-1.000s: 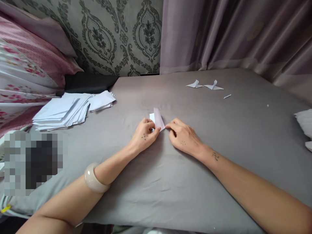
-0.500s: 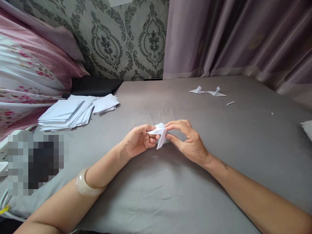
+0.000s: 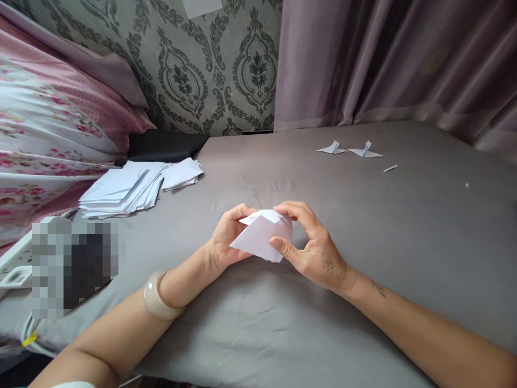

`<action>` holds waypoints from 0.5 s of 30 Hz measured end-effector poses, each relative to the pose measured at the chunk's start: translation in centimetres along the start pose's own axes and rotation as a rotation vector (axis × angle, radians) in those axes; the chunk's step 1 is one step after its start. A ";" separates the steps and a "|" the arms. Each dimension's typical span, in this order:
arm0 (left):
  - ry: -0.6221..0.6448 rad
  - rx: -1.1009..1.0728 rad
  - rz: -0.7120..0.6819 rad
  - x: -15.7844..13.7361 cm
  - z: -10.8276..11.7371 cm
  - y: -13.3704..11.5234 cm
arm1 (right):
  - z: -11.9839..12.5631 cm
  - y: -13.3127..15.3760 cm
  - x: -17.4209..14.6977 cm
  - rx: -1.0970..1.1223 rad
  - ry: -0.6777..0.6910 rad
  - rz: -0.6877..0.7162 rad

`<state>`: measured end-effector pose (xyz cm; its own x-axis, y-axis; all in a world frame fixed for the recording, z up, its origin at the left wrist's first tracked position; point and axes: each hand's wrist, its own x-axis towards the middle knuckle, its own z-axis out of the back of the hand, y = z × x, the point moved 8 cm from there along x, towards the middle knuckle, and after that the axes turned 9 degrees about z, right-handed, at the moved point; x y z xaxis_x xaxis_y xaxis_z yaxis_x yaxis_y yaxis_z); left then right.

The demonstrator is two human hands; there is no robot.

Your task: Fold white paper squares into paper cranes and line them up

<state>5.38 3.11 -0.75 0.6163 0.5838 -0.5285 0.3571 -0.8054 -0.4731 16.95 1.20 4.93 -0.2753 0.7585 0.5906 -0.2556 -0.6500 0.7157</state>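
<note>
A folded sheet of white paper [image 3: 260,237] is held between my two hands, above the grey cloth. My left hand [image 3: 230,234] is closed on its left side, with the fingers partly hidden behind the paper. On the right edge, my right hand [image 3: 313,245] pinches it, the thumb on the near face and the fingers over the top. A broad flap faces me, pointed at the lower left, and smaller folds show along the top.
Two folded paper birds [image 3: 332,148] lie at the back right, with a thin paper strip [image 3: 390,168] near them. Stacked white paper [image 3: 121,188] sits at the left beside a black item [image 3: 165,145]. A white power strip [image 3: 24,253] and a blurred-out patch are at the lower left.
The paper has opened out: a narrow strip hung down before, and now a broad flap faces me. My right thumb has moved onto that flap. The whole view has shifted slightly.
</note>
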 end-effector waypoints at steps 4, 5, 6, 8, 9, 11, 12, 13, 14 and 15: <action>-0.057 0.043 -0.005 -0.2 0.3 -0.1 | -0.6 -2.5 -0.4 0.317 0.014 -0.295; -0.063 0.060 0.004 -0.2 0.5 -0.1 | -1.0 -2.9 -0.5 0.446 0.033 -0.364; -0.064 0.075 0.007 -0.1 0.6 -0.1 | -1.5 -3.2 -0.6 0.560 0.050 -0.416; -0.070 0.102 -0.035 0.1 0.9 -0.6 | -1.7 -3.4 -0.6 0.685 0.050 -0.464; -0.077 0.116 -0.078 0.1 1.0 -1.0 | -1.5 -3.4 -0.6 0.692 0.031 -0.465; -0.087 0.146 -0.187 0.0 1.2 -2.0 | -0.8 -3.6 -0.4 0.650 -0.028 -0.440; -0.090 0.167 -0.238 -0.1 1.1 -2.5 | -0.4 -3.6 -0.3 0.620 -0.055 -0.422; -0.089 0.194 -0.283 -0.3 1.0 -2.9 | 0.0 -3.6 -0.2 0.592 -0.075 -0.405; -0.085 0.220 -0.324 -0.5 0.9 -3.3 | 0.3 -3.7 -0.2 0.566 -0.087 -0.389; -0.079 0.242 -0.364 -0.8 0.7 -3.6 | 0.6 -3.7 -0.2 0.546 -0.096 -0.378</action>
<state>3.12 5.59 0.85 0.4217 0.8387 -0.3445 0.3608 -0.5038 -0.7849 18.54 3.51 2.38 -0.1683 0.9466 0.2748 0.1939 -0.2416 0.9508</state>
